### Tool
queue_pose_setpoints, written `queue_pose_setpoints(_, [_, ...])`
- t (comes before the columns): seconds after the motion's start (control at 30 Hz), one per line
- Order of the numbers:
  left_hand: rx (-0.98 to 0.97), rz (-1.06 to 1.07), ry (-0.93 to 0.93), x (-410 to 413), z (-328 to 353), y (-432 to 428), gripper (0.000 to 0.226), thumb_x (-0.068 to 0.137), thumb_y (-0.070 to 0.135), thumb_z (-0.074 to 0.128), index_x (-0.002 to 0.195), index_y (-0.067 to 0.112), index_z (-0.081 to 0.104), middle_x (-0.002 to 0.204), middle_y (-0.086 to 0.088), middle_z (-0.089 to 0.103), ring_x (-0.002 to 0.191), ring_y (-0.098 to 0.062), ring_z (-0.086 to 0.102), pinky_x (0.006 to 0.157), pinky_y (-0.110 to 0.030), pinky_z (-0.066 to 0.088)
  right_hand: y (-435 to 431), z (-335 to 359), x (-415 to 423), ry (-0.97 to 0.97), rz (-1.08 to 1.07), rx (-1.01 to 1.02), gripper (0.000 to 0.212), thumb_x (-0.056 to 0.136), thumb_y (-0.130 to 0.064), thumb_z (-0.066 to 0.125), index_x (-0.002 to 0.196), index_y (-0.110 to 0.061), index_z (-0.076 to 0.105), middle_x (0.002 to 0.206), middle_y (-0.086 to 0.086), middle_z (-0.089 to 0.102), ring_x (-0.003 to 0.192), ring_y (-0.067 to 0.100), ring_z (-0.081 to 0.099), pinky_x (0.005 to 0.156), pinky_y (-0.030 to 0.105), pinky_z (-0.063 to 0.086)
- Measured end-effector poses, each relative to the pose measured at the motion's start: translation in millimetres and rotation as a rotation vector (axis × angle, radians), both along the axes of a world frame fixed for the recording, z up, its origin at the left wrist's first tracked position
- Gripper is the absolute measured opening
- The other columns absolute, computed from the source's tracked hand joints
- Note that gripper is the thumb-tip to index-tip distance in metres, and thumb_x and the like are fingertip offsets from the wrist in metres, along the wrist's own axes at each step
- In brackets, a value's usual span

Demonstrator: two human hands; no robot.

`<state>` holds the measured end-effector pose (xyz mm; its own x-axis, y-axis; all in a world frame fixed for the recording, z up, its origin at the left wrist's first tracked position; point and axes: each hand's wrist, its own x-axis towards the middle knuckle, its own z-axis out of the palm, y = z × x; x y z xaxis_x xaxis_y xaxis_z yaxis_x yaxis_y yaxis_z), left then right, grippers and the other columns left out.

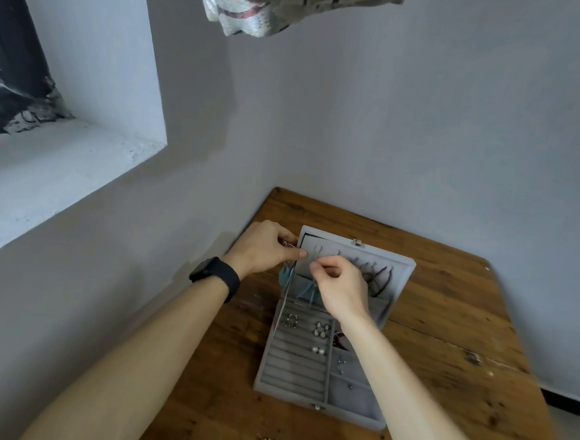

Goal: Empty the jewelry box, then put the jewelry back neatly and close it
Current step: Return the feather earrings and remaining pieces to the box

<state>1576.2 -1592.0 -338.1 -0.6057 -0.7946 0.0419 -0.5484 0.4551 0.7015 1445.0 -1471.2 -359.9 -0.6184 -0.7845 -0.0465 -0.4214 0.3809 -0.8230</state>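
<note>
We are risking a snag here, we judge: the thin hooks of the teal feather earrings [306, 289] could be catching on the necklaces [374, 277] hanging in the lid [400, 263], or one could be slipping free. Our left hand [262, 249] is pinching one earring's wire at the lid's left edge. Our right hand [342, 288], fingers curled, is pinching the other hook just beside it. The jewelry box [292, 367] is lying open on the tabletop [445, 333].
</note>
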Motion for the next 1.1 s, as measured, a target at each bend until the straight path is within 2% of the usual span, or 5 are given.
queue_pose_setpoints(0.2, [-0.004,0.016,0.011,-0.4,-4.0,1.2,0.057,0.083,0.05,0.077,0.127,0.014,0.068,0.129,-0.001,0.067,0.115,-0.014,0.061,0.091,-0.022,0.043,12.1,-6.7,-3.4,0.193,0.088,0.165,0.024,0.089,-0.049,0.069,0.103,-0.03,0.072,0.09,-0.017,0.069,0.095,0.008,0.067,0.08,0.025,0.052])
queue_pose_setpoints(0.4, [-0.02,0.008,-0.005,0.8,-3.4,3.9,0.058,0.085,0.049,0.075,0.13,0.014,0.066,0.131,-0.002,0.065,0.117,-0.015,0.06,0.092,-0.022,0.043,7.2,-10.3,4.9,0.485,0.088,0.193,0.019,0.094,-0.043,0.062,0.103,-0.027,0.067,0.102,-0.003,0.073,0.097,0.026,0.068,0.077,0.035,0.056])
queue_pose_setpoints(0.7, [-0.04,0.004,-0.02,1.1,-3.3,5.1,0.059,0.086,0.05,0.074,0.131,0.013,0.065,0.132,-0.003,0.064,0.118,-0.017,0.059,0.092,-0.023,0.043,12.8,-11.5,1.4,0.612,0.016,-0.127,0.007,0.096,-0.024,0.063,0.101,-0.019,0.062,0.094,0.0,0.073,0.079,0.022,0.07,0.061,0.028,0.047])
queue_pose_setpoints(1.0, [-0.057,0.001,-0.033,1.7,-2.6,6.2,0.059,0.086,0.051,0.072,0.131,0.013,0.065,0.132,-0.003,0.064,0.117,-0.017,0.059,0.09,-0.022,0.041,16.0,-15.6,1.7,0.614,-0.029,-0.154,0.012,0.097,-0.028,0.063,0.104,-0.019,0.066,0.094,0.0,0.076,0.078,0.023,0.072,0.06,0.029,0.05])
queue_pose_setpoints(1.1, [-0.06,0.004,-0.032,2.4,-2.7,6.5,0.058,0.087,0.051,0.072,0.131,0.014,0.065,0.131,-0.003,0.064,0.117,-0.017,0.059,0.089,-0.022,0.041,15.7,-15.0,4.1,0.618,-0.014,-0.069,0.016,0.099,-0.032,0.06,0.108,-0.021,0.066,0.097,0.001,0.076,0.085,0.026,0.073,0.066,0.032,0.053])
